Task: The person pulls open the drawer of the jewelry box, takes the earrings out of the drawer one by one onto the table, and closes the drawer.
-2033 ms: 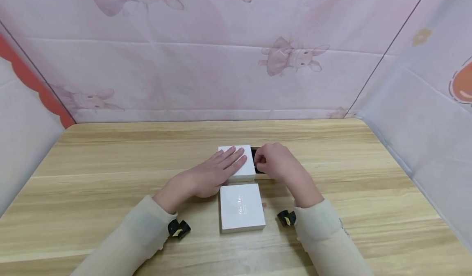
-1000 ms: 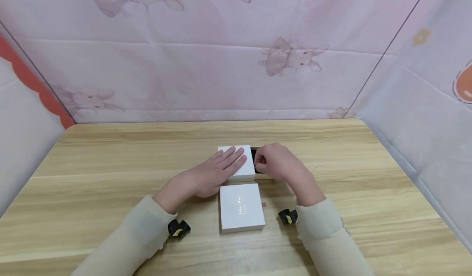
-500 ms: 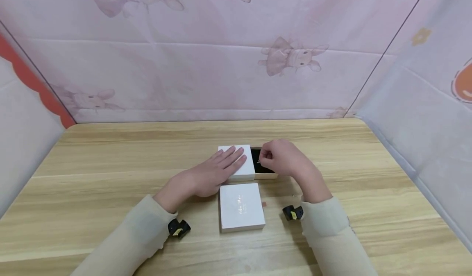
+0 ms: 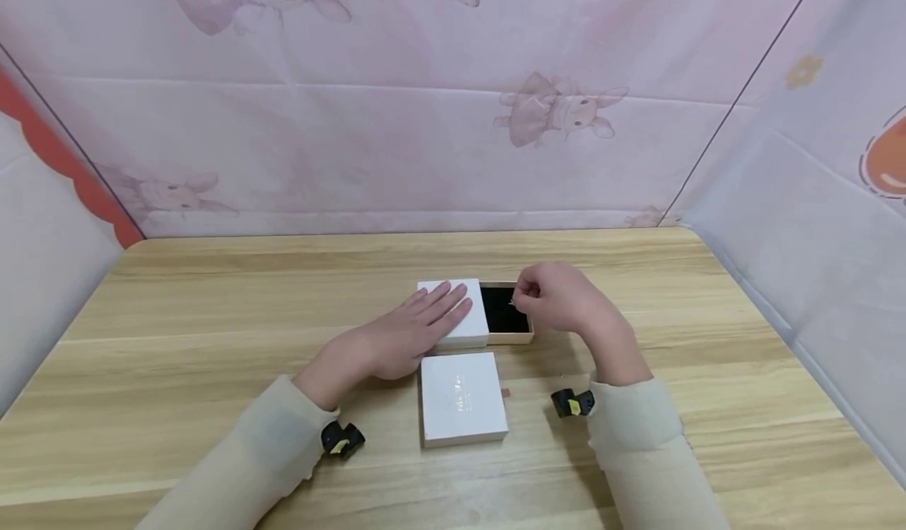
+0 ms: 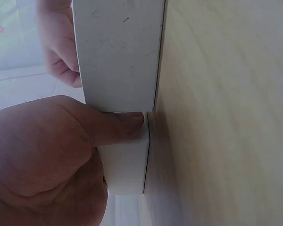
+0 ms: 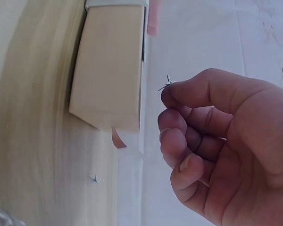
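My left hand (image 4: 403,337) lies with its fingers straight across the white sleeve of a small drawer box (image 4: 470,330). In the left wrist view its thumb (image 5: 125,127) presses against that box's side wall. The box's drawer (image 4: 510,339) is pulled out to the right, showing a black lining (image 4: 501,322). Over the drawer's right end, my right hand (image 4: 562,298) pinches a small silvery star-shaped stud (image 6: 168,84) between thumb and forefinger. Its other fingers are loosely curled beneath, as the right wrist view shows.
A second white box (image 4: 463,408) with gold lettering and a pink ribbon tab (image 4: 506,393) sits nearer the person. A similar silvery star-shaped piece (image 6: 94,179) lies on the wooden table (image 4: 248,294). Printed fabric (image 4: 425,152) stands behind the table.
My right hand has shifted right and slightly back from the drawer's middle, with the stud in its pinch. More black lining shows. The left hand keeps its place on the box.
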The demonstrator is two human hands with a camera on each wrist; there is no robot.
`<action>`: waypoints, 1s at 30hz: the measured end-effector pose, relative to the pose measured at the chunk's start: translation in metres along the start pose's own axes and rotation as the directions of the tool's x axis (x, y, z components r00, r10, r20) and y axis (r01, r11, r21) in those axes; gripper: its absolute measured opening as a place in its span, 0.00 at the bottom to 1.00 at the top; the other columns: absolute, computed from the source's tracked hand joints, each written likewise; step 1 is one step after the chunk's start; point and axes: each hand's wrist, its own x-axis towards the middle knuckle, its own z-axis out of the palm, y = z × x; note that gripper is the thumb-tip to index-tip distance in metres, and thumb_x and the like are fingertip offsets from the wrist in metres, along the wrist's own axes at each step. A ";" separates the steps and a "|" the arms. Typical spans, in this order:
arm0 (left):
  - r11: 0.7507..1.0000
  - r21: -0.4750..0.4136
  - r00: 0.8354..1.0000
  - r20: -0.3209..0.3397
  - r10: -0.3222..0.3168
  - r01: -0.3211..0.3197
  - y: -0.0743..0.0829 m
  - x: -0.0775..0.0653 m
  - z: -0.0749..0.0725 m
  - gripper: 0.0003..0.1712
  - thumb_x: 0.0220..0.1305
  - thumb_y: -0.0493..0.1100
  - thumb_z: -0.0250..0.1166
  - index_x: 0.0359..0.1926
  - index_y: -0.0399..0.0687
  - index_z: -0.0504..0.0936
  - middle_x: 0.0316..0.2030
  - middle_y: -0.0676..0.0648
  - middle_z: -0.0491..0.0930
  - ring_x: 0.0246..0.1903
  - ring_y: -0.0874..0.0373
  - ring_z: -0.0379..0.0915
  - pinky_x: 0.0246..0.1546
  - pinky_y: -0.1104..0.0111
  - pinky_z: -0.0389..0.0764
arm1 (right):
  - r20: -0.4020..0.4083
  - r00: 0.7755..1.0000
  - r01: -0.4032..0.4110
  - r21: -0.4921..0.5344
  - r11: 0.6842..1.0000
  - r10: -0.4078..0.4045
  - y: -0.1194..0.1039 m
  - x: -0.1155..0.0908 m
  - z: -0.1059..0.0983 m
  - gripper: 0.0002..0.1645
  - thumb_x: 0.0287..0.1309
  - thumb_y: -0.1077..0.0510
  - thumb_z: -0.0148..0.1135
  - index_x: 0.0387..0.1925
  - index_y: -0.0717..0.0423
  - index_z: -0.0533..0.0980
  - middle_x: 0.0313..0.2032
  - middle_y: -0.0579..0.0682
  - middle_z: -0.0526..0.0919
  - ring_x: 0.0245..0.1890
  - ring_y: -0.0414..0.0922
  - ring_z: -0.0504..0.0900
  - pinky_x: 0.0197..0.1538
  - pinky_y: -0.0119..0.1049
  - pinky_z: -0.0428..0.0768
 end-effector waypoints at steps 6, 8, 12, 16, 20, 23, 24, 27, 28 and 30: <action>1.000 0.005 1.000 0.003 0.003 -0.003 0.000 0.000 -0.001 0.39 0.75 0.34 0.44 0.80 0.46 0.39 0.80 0.43 0.33 0.78 0.45 0.27 0.77 0.50 0.38 | 0.000 0.999 -0.039 0.011 0.999 0.040 0.009 -0.004 -0.007 0.10 0.62 0.57 0.57 0.28 0.52 0.82 0.24 0.45 0.79 0.26 0.43 0.74 0.34 0.37 0.74; 1.000 0.004 1.000 0.003 0.005 -0.005 0.000 0.000 -0.001 0.38 0.75 0.34 0.44 0.80 0.46 0.39 0.80 0.43 0.33 0.78 0.45 0.27 0.77 0.50 0.37 | 0.004 0.998 -0.056 0.010 0.998 0.056 0.012 -0.005 -0.008 0.10 0.61 0.58 0.57 0.28 0.53 0.82 0.24 0.45 0.79 0.27 0.43 0.75 0.35 0.37 0.74; 1.000 0.002 1.000 0.002 0.010 -0.010 0.000 0.000 -0.001 0.38 0.75 0.34 0.43 0.80 0.45 0.39 0.80 0.42 0.33 0.78 0.44 0.27 0.77 0.50 0.37 | 0.008 0.996 -0.089 0.003 0.996 0.089 0.019 -0.007 -0.011 0.10 0.58 0.60 0.55 0.27 0.54 0.82 0.24 0.46 0.79 0.27 0.44 0.74 0.34 0.37 0.74; 1.000 -0.006 1.000 0.000 0.011 -0.011 0.000 -0.001 -0.001 0.38 0.75 0.33 0.43 0.80 0.44 0.39 0.80 0.41 0.33 0.78 0.44 0.27 0.77 0.49 0.37 | 0.012 0.993 -0.114 0.003 0.993 0.114 0.024 -0.008 -0.013 0.10 0.57 0.59 0.55 0.27 0.55 0.82 0.23 0.46 0.78 0.27 0.44 0.74 0.33 0.37 0.73; 1.000 -0.006 1.000 -0.002 0.013 -0.013 0.000 -0.001 -0.002 0.38 0.75 0.33 0.43 0.80 0.44 0.39 0.80 0.41 0.34 0.78 0.43 0.27 0.77 0.49 0.37 | 0.036 0.989 -0.142 0.011 0.990 0.141 0.028 -0.009 -0.014 0.11 0.57 0.60 0.55 0.26 0.55 0.82 0.21 0.45 0.76 0.25 0.44 0.72 0.31 0.36 0.71; 1.000 -0.004 1.000 -0.005 0.016 -0.016 -0.001 0.000 -0.001 0.37 0.75 0.33 0.42 0.80 0.44 0.39 0.80 0.41 0.34 0.78 0.44 0.27 0.77 0.49 0.38 | 0.051 0.987 -0.153 0.019 0.988 0.152 0.031 -0.009 -0.015 0.11 0.57 0.60 0.55 0.26 0.56 0.82 0.22 0.45 0.77 0.26 0.44 0.72 0.31 0.36 0.70; 1.000 -0.005 1.000 -0.005 0.016 -0.016 -0.001 0.000 -0.001 0.37 0.75 0.33 0.42 0.80 0.44 0.39 0.80 0.41 0.34 0.78 0.44 0.27 0.77 0.49 0.38 | 0.056 0.987 -0.152 0.020 0.988 0.151 0.031 -0.009 -0.015 0.11 0.57 0.60 0.55 0.27 0.56 0.82 0.22 0.45 0.77 0.26 0.44 0.73 0.31 0.36 0.71; 1.000 -0.002 1.000 -0.006 0.018 -0.018 0.000 -0.001 -0.002 0.37 0.75 0.33 0.42 0.80 0.44 0.40 0.80 0.41 0.34 0.78 0.43 0.28 0.77 0.49 0.38 | 0.071 0.985 -0.158 0.025 0.987 0.156 0.034 -0.009 -0.014 0.11 0.57 0.60 0.55 0.28 0.55 0.84 0.24 0.45 0.79 0.27 0.44 0.73 0.32 0.36 0.71; 1.000 -0.001 1.000 -0.007 0.020 -0.020 0.000 -0.001 -0.002 0.37 0.75 0.33 0.42 0.80 0.43 0.40 0.80 0.41 0.34 0.78 0.43 0.28 0.77 0.49 0.39 | 0.078 0.984 -0.163 0.027 0.986 0.160 0.035 -0.009 -0.014 0.11 0.57 0.60 0.56 0.28 0.55 0.84 0.24 0.45 0.79 0.27 0.44 0.73 0.32 0.36 0.71; 1.000 0.001 1.000 -0.006 0.019 -0.019 0.000 -0.001 -0.003 0.37 0.75 0.33 0.43 0.80 0.43 0.40 0.80 0.40 0.34 0.78 0.43 0.28 0.77 0.48 0.39 | 0.091 0.981 -0.175 0.027 0.984 0.172 0.036 -0.009 -0.014 0.11 0.57 0.60 0.56 0.27 0.54 0.84 0.23 0.44 0.78 0.27 0.43 0.72 0.31 0.35 0.71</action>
